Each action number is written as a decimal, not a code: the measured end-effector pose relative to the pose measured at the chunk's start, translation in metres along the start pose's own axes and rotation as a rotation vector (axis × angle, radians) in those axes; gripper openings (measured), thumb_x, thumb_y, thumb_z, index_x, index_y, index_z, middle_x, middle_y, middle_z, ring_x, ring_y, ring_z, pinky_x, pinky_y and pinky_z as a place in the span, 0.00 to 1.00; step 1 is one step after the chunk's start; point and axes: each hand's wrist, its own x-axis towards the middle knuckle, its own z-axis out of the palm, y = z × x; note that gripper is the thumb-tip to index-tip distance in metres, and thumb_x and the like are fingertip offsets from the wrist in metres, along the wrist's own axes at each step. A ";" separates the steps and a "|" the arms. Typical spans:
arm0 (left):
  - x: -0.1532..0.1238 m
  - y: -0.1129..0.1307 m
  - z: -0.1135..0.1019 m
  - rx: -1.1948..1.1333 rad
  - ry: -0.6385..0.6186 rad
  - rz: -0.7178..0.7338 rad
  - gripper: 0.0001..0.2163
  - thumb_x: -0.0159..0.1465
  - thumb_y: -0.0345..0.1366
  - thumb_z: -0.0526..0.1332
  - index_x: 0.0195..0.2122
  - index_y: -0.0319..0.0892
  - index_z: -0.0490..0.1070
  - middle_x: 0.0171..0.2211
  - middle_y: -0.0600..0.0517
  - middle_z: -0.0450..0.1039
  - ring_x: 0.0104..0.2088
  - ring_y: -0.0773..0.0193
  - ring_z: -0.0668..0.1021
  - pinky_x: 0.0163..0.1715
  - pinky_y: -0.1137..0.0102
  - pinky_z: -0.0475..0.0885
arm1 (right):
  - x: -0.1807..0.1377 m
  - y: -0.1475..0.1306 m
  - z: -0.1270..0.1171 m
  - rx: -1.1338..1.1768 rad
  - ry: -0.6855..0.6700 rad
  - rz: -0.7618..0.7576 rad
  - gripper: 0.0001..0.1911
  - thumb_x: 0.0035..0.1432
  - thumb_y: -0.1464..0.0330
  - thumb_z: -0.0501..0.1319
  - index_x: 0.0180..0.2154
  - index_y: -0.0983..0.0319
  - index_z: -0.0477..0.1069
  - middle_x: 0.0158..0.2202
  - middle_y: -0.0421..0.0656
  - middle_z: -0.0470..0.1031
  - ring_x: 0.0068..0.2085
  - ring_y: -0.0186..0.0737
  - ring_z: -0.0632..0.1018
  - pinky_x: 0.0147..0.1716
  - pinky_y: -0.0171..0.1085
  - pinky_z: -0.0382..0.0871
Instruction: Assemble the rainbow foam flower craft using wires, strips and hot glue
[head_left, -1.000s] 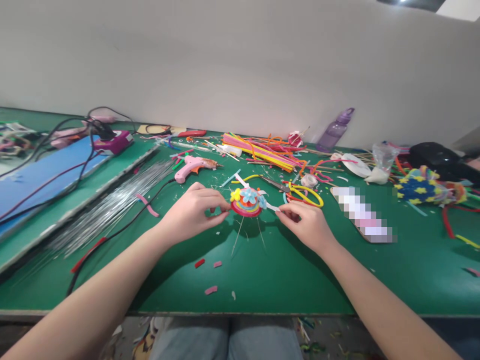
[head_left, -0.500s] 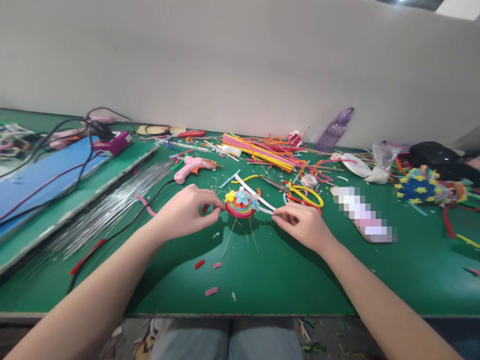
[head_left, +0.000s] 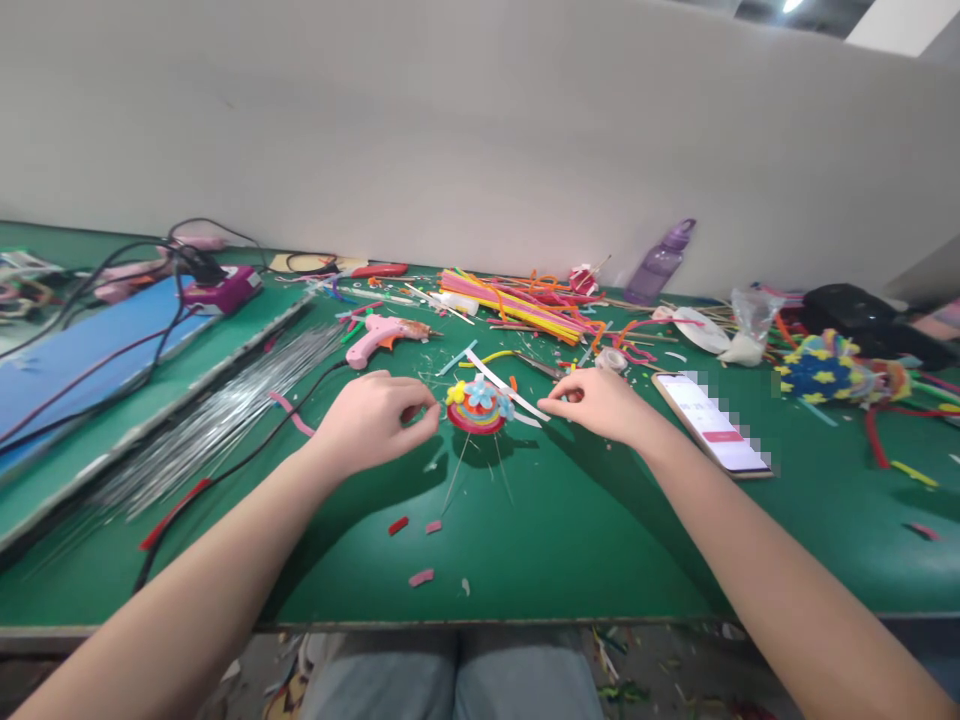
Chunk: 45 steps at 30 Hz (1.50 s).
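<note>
Between my hands a small ornament (head_left: pixel 480 412) stands on thin clear wires, with a red base, rainbow bands and blue and yellow flowers. My left hand (head_left: pixel 379 420) is closed in a pinch just left of its rim, seemingly apart from it; anything between the fingertips is too small to tell. My right hand (head_left: pixel 600 405) is also pinched. Its fingertips hover by the near end of a narrow white strip (head_left: pixel 504 382), and I cannot make out anything in them. Behind that hand, a metal blade tip (head_left: pixel 536 366) shows, the rest hidden.
A pink glue gun (head_left: pixel 379 340) lies beyond my left hand, its cord running toward me. Clear wires (head_left: pixel 240 410) are bundled at left. Pipe cleaners (head_left: pixel 517 308) heap at the back beside a purple bottle (head_left: pixel 660 262). A phone (head_left: pixel 709 425) lies at right.
My left hand has drawn slightly left from the ornament's rim. My right hand has lifted a little off the white strip's end and now covers the scissors' yellow handles.
</note>
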 end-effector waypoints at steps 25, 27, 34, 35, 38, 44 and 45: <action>-0.003 0.003 -0.003 -0.016 -0.143 -0.098 0.11 0.60 0.42 0.56 0.28 0.44 0.75 0.20 0.56 0.70 0.23 0.68 0.70 0.26 0.72 0.59 | -0.001 0.009 -0.046 0.092 -0.041 0.166 0.06 0.46 0.64 0.63 0.23 0.60 0.74 0.24 0.40 0.77 0.26 0.36 0.75 0.25 0.34 0.63; -0.002 0.004 -0.003 -0.019 -0.149 -0.097 0.11 0.60 0.42 0.56 0.28 0.44 0.76 0.20 0.56 0.70 0.23 0.68 0.70 0.26 0.72 0.59 | -0.007 0.007 -0.057 0.109 0.064 0.178 0.06 0.47 0.63 0.63 0.24 0.59 0.74 0.25 0.40 0.78 0.28 0.38 0.76 0.26 0.34 0.64; -0.004 0.003 -0.007 -0.006 -0.061 -0.076 0.12 0.61 0.45 0.57 0.29 0.44 0.75 0.19 0.56 0.69 0.21 0.68 0.71 0.23 0.73 0.59 | -0.044 -0.009 -0.080 0.166 0.412 0.143 0.10 0.47 0.59 0.67 0.25 0.60 0.76 0.24 0.40 0.76 0.24 0.35 0.73 0.23 0.34 0.61; -0.004 0.002 -0.007 0.008 -0.012 -0.071 0.13 0.61 0.45 0.57 0.28 0.43 0.75 0.18 0.56 0.68 0.21 0.69 0.70 0.23 0.73 0.59 | -0.050 -0.010 -0.080 0.171 0.455 0.125 0.11 0.47 0.58 0.67 0.26 0.60 0.77 0.23 0.40 0.76 0.23 0.35 0.72 0.22 0.34 0.60; -0.005 0.004 -0.008 0.045 0.188 -0.025 0.14 0.63 0.42 0.56 0.24 0.42 0.72 0.16 0.56 0.66 0.19 0.69 0.68 0.22 0.73 0.60 | -0.067 -0.010 -0.071 0.188 0.563 0.047 0.11 0.49 0.58 0.67 0.30 0.58 0.78 0.24 0.39 0.76 0.21 0.32 0.69 0.20 0.33 0.59; -0.002 0.018 -0.016 0.044 0.477 0.132 0.09 0.62 0.32 0.57 0.23 0.42 0.68 0.15 0.58 0.65 0.17 0.71 0.64 0.21 0.73 0.61 | -0.082 -0.018 -0.057 0.292 0.795 -0.099 0.03 0.52 0.67 0.64 0.28 0.60 0.76 0.28 0.40 0.75 0.27 0.34 0.72 0.22 0.34 0.63; -0.001 0.021 -0.019 0.049 0.499 0.155 0.09 0.61 0.31 0.57 0.24 0.42 0.68 0.15 0.58 0.64 0.17 0.71 0.63 0.21 0.73 0.61 | -0.083 -0.020 -0.057 0.256 0.880 -0.114 0.02 0.52 0.69 0.64 0.29 0.60 0.75 0.29 0.41 0.75 0.28 0.34 0.73 0.23 0.34 0.64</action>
